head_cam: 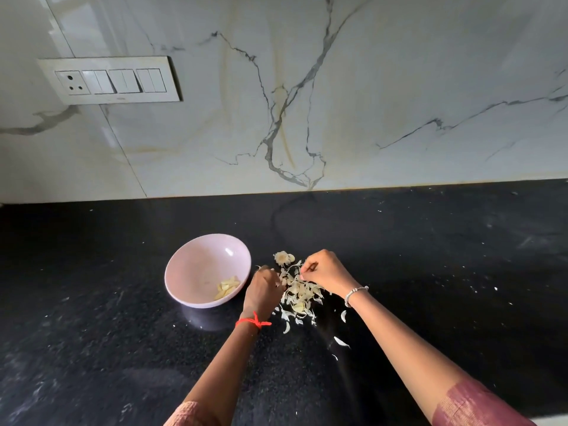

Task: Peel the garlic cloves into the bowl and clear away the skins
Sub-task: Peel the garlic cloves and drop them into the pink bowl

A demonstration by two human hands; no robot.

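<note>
A pale pink bowl [203, 269] stands on the black counter with several peeled garlic cloves [228, 287] at its lower right inside. Right of it lies a heap of papery garlic skins [299, 292], with a garlic root stub [283, 257] at its far end. My left hand [263, 287], red thread on the wrist, sits at the heap's left edge with fingers curled down into the skins. My right hand [324, 270], silver bracelet on the wrist, is at the heap's right side with fingers curled; what they pinch is hidden.
Loose skin flakes [341, 342] are scattered on the black counter [430, 256] toward me. A marble backsplash [338, 103] rises behind, with a switch panel [110, 79] at the upper left.
</note>
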